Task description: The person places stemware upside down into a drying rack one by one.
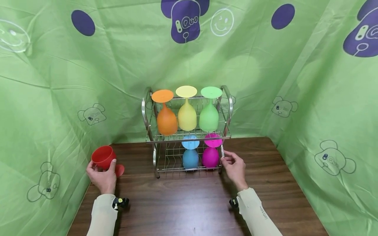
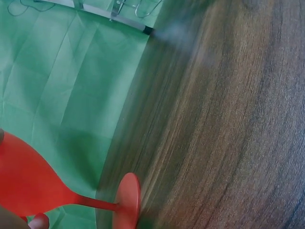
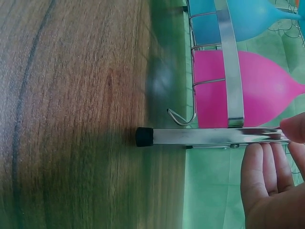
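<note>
At the left of the table my left hand (image 1: 104, 177) holds a red wine glass (image 1: 103, 156) by its bowl, mouth up. Its stem and round foot (image 2: 127, 200) show in the left wrist view; whether the foot touches the table I cannot tell. A two-tier metal dish rack (image 1: 189, 140) stands at the middle. My right hand (image 1: 235, 167) pinches its right front post (image 3: 205, 136) between thumb and fingers. Upside down on the upper tier are orange (image 1: 167, 121), yellow (image 1: 187, 117) and green (image 1: 209, 118) glasses; blue (image 1: 190, 159) and magenta (image 1: 210, 157) ones are below.
The brown wooden table (image 1: 189, 206) runs under the rack and both hands. Green printed cloth (image 1: 127, 65) hangs behind and along both sides. On the lower tier, bare wire slots (image 1: 169, 157) lie left of the blue glass.
</note>
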Demonstrator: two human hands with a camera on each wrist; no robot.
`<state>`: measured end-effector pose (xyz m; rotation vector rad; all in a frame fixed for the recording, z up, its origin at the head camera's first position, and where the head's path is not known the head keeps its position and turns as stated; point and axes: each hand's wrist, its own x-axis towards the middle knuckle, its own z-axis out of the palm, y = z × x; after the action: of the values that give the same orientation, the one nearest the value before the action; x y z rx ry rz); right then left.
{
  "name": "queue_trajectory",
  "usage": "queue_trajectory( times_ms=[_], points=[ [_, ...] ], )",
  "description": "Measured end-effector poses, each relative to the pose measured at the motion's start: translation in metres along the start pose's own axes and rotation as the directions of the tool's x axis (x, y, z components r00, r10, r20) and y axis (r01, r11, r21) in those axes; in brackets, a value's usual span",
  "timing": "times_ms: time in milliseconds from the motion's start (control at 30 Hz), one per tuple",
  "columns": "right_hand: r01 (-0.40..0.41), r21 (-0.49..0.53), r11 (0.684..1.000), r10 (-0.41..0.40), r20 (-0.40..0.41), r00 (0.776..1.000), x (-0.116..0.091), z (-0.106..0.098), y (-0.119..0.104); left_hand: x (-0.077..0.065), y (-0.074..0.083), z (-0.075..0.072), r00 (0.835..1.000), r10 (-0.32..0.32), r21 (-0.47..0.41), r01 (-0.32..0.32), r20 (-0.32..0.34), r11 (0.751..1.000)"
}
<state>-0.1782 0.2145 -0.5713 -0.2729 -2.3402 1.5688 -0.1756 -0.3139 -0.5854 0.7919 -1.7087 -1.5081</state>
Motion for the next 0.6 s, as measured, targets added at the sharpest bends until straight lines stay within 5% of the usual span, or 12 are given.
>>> queue_trajectory(
  times_ms=[400, 600],
  points=[
    [-0.003, -0.002, 1.000, 0.003, 0.004, 1.000, 0.000, -0.001, -0.001, -0.001, 0.001, -0.002, 0.999, -0.031, -0.010, 0.031, 0.029, 0.999],
    [0.003, 0.019, 1.000, -0.003, 0.017, 1.000, 0.000, -0.002, 0.000, -0.013, 0.016, -0.010, 0.998, 0.001, -0.061, 0.003, 0.067, 0.998]
  ],
)
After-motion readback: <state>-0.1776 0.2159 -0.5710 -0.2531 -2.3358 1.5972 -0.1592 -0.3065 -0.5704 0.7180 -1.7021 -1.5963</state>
